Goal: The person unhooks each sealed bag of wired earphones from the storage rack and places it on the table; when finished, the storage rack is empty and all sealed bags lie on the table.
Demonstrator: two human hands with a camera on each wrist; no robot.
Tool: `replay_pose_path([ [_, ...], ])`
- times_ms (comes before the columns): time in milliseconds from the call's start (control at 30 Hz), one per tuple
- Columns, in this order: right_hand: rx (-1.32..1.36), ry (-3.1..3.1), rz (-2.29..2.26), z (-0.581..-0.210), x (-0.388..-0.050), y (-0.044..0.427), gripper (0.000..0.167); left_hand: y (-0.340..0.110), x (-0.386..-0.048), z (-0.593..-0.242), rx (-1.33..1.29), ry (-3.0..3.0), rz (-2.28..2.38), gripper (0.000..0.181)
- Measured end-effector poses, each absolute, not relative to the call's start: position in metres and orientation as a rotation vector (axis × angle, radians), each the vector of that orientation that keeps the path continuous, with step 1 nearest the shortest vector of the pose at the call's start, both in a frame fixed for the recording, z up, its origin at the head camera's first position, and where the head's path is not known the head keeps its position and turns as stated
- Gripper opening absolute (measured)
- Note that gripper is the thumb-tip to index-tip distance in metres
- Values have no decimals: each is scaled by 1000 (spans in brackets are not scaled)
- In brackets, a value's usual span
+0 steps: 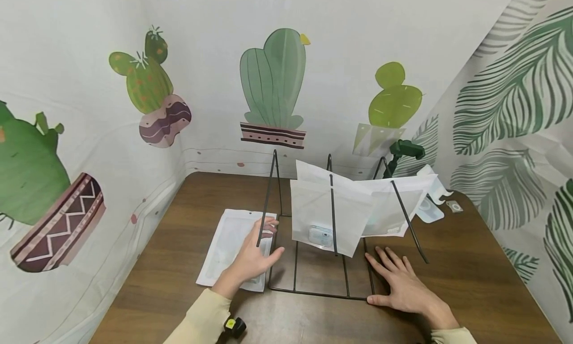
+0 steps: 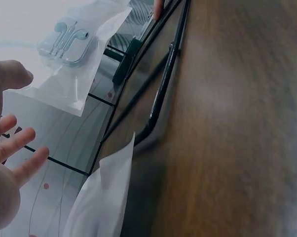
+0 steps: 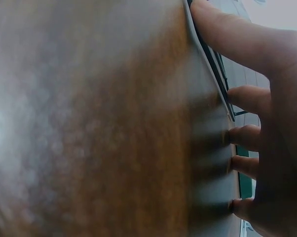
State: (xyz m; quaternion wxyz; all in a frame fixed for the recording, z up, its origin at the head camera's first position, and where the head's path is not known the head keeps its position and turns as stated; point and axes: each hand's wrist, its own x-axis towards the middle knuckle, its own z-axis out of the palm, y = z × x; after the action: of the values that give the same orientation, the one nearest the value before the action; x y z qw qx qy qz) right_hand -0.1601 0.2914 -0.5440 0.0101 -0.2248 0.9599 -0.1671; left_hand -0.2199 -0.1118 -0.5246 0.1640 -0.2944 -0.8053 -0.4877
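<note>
1. While my left hand (image 1: pixel 251 259) is hovering by the flat white packet (image 1: pixel 219 249), left of centre in the head view, its fingers are spreading loosely, gripping nothing; I cannot tell whether they are touching it.
2. My right hand (image 1: pixel 405 286) is lying spread at lower right, also gripping nothing, its thumb meeting the rack's near corner.
3. At the centre, the black wire rack (image 1: pixel 320 294) is standing on the table; I am judging it stiff, fairly light and best held by its base wires.
4. Hanging mid-frame, the middle pouch (image 1: pixel 324 199) is holding a clear case (image 2: pixel 69 42) of pale earphones, plainest at the left wrist view's upper left. I am expecting soft, slick film, best pinched at the top edge.
5. I am not making out clearly what the right pouch (image 1: pixel 389 204) or the flat packet is containing.
</note>
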Motion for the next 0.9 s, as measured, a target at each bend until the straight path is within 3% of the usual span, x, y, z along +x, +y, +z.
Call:
replay_pose_path([
  [467,-696,2989,-525,-544,-160,291,97,-94,-232,-520,-856,-2328,-1486,77],
  [900,-698,2995,-528,-544,-161,291,97,-84,-227,-488,-896,-2317,-1560,71],
])
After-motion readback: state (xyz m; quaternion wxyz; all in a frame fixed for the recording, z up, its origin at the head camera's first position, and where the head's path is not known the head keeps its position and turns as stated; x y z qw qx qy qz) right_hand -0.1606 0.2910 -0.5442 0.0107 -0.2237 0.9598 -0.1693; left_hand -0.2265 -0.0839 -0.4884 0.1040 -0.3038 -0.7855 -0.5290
